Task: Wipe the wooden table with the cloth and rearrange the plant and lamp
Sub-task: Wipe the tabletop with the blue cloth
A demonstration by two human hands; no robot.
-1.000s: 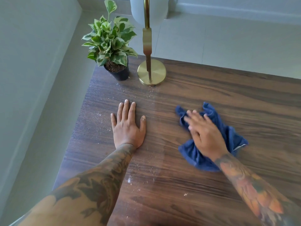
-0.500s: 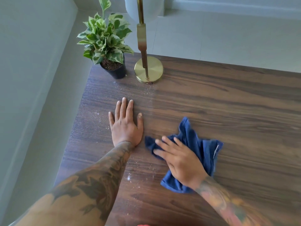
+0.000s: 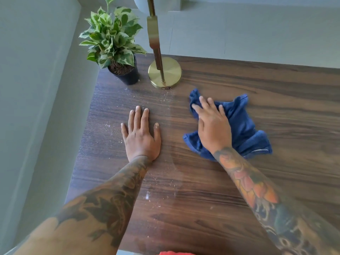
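My right hand (image 3: 211, 124) presses flat on a crumpled blue cloth (image 3: 242, 126) lying on the dark wooden table (image 3: 257, 181), fingers spread and pointing toward the far left. My left hand (image 3: 140, 137) rests palm down on the bare wood, to the left of the cloth, fingers straight. At the table's far left corner stands a small plant (image 3: 112, 39) with green and white leaves in a black pot (image 3: 128, 76). Right beside it is a brass lamp with a round base (image 3: 167, 72) and a thin stem (image 3: 154, 34); its top is cut off by the frame.
White dust and crumbs (image 3: 147, 196) speckle the left strip of the table, around my left hand and in front of the pot. The table's left edge (image 3: 81, 144) drops to a pale floor (image 3: 36, 107). A tiled floor (image 3: 257, 34) lies beyond the far edge.
My right hand has slid the cloth away from me and to the right, from beside my left hand up toward the lamp base. My left hand has stayed put.
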